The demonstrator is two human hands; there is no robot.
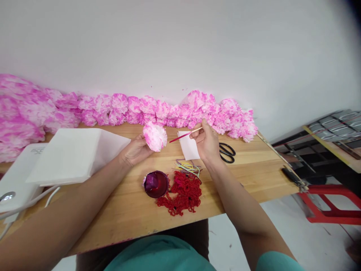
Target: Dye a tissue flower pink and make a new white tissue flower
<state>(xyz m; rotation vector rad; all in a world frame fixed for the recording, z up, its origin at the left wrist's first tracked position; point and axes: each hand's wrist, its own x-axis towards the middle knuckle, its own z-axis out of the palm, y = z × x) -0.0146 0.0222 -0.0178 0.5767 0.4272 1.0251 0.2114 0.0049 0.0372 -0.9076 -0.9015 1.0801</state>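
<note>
Flower (155,137) gripped at edge by left hand (137,149), front thus exposed; stick (185,134) pinched by right hand (207,142), tip free.

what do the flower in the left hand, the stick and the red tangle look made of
Flower: probably tissue or thin paper, matte, judging by its crinkled, ruffled layers.
Stick: likely wood, its pale end looking bare, the rest stained red.
Red tangle: seemingly yarn, dull, with loose loopy strands.
</note>
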